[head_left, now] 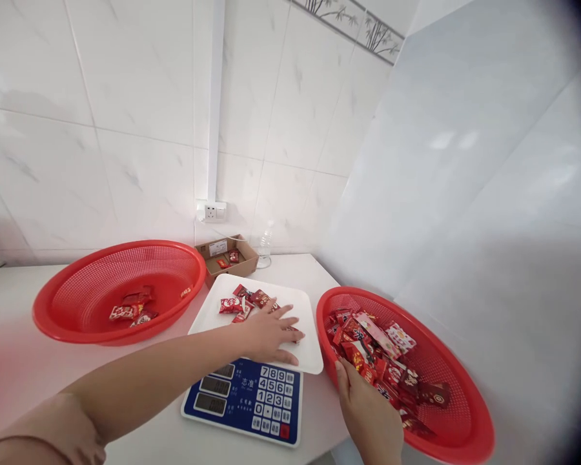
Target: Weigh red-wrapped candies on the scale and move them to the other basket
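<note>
My left hand (271, 332) reaches across the white scale pan (300, 355), fingers spread over the wrapped candies (231, 305) lying there. One red wrapper shows partly beneath its fingertips; the palm side is hidden. The scale (242, 403) has a blue keypad panel with small displays. At the right, my right hand (368, 407) grips the near rim of a red plastic basket (465, 387), thumb along the edge and the other fingers mostly out of sight. Many red, brown and pink wrapped candies (392, 371) fill the bottom of that basket.
Another red basket (68, 303) with several candies stands left of the scale. Behind the pan are a cardboard box (232, 268) holding a few candies and a clear plastic bottle (265, 245). A wall socket (212, 212) sits above the white table (145, 400); a pale panel rises at right.
</note>
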Available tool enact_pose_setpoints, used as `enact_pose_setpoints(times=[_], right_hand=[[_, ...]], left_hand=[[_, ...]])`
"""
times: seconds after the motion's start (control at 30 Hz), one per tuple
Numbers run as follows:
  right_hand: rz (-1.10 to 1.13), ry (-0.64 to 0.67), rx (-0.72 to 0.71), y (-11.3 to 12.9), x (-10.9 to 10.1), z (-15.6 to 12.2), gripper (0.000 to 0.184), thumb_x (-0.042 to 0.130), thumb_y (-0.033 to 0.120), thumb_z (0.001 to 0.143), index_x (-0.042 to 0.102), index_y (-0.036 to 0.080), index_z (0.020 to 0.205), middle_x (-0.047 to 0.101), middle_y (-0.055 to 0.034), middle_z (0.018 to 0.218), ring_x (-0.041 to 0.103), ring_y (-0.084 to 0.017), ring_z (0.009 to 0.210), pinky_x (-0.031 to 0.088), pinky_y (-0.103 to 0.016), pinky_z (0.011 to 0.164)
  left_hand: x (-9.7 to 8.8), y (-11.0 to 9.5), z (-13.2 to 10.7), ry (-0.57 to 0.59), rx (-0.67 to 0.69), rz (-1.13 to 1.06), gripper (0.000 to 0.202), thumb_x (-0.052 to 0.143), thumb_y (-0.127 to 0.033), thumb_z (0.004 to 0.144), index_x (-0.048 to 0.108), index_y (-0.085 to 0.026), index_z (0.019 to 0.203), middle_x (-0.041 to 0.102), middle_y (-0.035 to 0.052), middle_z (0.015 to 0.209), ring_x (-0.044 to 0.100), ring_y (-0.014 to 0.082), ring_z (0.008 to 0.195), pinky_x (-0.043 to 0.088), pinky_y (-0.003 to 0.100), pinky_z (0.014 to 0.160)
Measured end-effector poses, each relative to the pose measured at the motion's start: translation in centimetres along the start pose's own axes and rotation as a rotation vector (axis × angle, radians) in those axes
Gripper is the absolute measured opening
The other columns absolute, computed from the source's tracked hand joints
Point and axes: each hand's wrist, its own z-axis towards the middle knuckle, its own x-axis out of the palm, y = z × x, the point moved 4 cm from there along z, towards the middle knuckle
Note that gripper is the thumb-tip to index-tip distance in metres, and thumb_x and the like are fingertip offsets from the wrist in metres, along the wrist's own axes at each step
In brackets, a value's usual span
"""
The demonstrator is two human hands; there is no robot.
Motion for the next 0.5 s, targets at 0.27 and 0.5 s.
enact_pose_setpoints(times=[0.27, 0.5], right_hand=[[-0.01, -0.013, -0.013, -0.4, 0.3, -0.1, 0.046, 0.029, 0.04, 0.097, 0.064, 0.025, 0.124, 0.074, -0.008, 0.103, 0.072, -0.025, 0.081, 0.056, -0.035, 0.071], [-0.002, 0.013, 0.024, -0.3, 0.1, 0.1, 0.05, 0.026, 0.042, 0.097, 0.063, 0.025, 0.125, 0.074, -0.0093, 0.103, 0.072, -0.026, 0.082, 0.056, -0.037, 0.071]], left_hand=[[1.0, 1.9, -3.5, -0.028, -0.097, 0.046, 0.061, 0.033, -0.061, 0.092, 0.052, -0.021, 0.132, 0.039, 0.0145, 0.15, 0.019, 0.0311, 0.144, 0.012, 0.056, 0.114], [0.4, 5.7, -2.8, -0.094, -0.358, 0.031, 0.07, 0.035, -0.063, 0.09, 0.032, -0.022, 0.146, 0.034, 0.0185, 0.151, 0.024, 0.0369, 0.141, 0.015, 0.061, 0.111]])
